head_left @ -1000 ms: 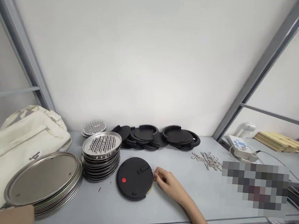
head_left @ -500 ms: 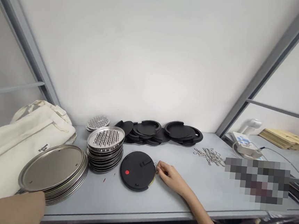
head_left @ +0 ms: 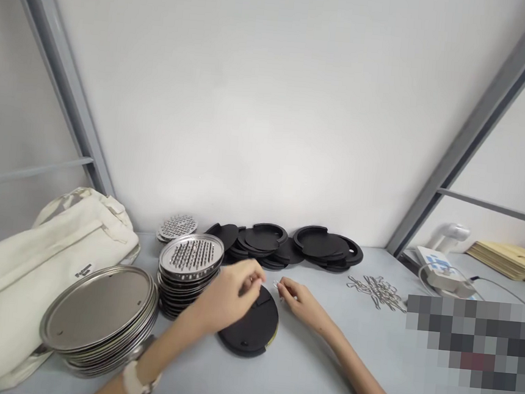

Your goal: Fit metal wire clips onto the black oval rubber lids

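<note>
My right hand [head_left: 299, 301] pinches a small bent-wire metal clip [head_left: 276, 283] just off the right side of a black round disc [head_left: 251, 328]. The disc lies flat on the grey table, with a yellowish strip showing at its right edge. Over its upper left part hovers my left hand [head_left: 230, 295], fingers curled and thumb close to the forefinger. Whether something tiny sits between those fingertips is unclear. The left hand and forearm hide part of the disc. Behind that hand stands a stack of round metal graters [head_left: 193, 257].
Round metal trays [head_left: 100, 311] are stacked at the left, beside a cream bag [head_left: 19, 292]. Black rings and discs [head_left: 316, 244] lie along the wall. Loose wire clips [head_left: 376, 290] form a pile at right, near a white device [head_left: 444, 271] with cables. Metal posts flank the table.
My left hand has come in over the disc, covering its red dot. A tan shape at lower left is gone. My right hand keeps its pinch beside the disc, and the camera view has shifted slightly.
</note>
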`<act>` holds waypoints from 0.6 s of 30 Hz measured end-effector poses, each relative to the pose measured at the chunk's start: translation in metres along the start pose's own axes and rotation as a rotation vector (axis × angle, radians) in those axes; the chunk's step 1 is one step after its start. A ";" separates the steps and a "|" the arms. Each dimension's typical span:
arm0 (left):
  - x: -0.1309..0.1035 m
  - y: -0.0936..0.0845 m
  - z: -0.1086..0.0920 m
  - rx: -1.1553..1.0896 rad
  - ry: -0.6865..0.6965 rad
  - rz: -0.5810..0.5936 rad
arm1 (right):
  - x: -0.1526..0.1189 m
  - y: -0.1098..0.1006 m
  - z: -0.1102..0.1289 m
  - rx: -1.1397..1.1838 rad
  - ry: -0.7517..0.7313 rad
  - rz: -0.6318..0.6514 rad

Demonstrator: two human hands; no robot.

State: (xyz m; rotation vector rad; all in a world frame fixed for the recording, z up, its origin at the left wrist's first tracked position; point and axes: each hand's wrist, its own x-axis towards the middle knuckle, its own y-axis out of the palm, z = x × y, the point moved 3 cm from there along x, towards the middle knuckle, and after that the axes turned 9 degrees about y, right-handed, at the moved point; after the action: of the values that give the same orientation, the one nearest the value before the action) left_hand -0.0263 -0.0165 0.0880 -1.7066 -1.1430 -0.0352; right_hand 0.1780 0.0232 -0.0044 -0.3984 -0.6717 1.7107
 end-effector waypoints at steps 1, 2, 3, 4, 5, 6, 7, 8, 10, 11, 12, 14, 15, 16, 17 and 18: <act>0.001 0.013 0.004 0.053 0.012 0.079 | 0.007 0.000 0.000 0.001 -0.008 0.012; 0.002 0.028 0.010 0.131 0.029 0.166 | 0.014 0.000 0.000 0.001 -0.020 0.024; 0.003 0.044 0.015 0.224 0.048 0.247 | 0.019 0.001 -0.001 0.006 -0.032 0.036; 0.003 0.058 0.021 0.331 0.073 0.314 | 0.023 0.001 -0.003 0.026 -0.040 0.047; 0.004 0.069 0.027 0.404 0.090 0.351 | 0.026 0.001 -0.005 0.057 -0.040 0.057; 0.004 0.078 0.032 0.460 0.094 0.370 | 0.028 0.002 -0.008 0.090 -0.033 0.071; 0.004 0.084 0.036 0.499 0.091 0.376 | 0.028 0.002 -0.011 0.118 -0.023 0.084; 0.005 0.087 0.039 0.515 0.089 0.379 | 0.027 0.002 -0.013 0.134 -0.014 0.100; 0.005 0.088 0.043 0.490 0.096 0.381 | 0.023 0.002 -0.017 0.150 0.009 0.136; 0.005 0.087 0.043 0.460 0.100 0.380 | 0.021 0.001 -0.018 0.145 0.019 0.154; 0.005 0.085 0.044 0.430 0.102 0.374 | 0.019 0.001 -0.018 0.123 0.025 0.167; 0.005 0.082 0.045 0.388 0.094 0.353 | 0.015 0.000 -0.014 0.053 0.024 0.179; 0.004 0.082 0.046 0.376 0.090 0.344 | 0.014 0.000 -0.011 0.020 0.019 0.180; 0.004 0.081 0.046 0.368 0.088 0.340 | 0.013 0.000 -0.008 -0.010 0.012 0.192; 0.004 0.082 0.047 0.362 0.087 0.340 | 0.012 0.000 -0.004 -0.033 0.006 0.189; 0.004 0.082 0.047 0.355 0.086 0.343 | 0.011 0.000 -0.002 -0.052 0.004 0.184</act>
State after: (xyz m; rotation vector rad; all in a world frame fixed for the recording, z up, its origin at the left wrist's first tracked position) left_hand 0.0104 0.0205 0.0091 -1.5409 -0.7307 0.2889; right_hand 0.1766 0.0339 -0.0044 -0.5133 -0.6958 1.8686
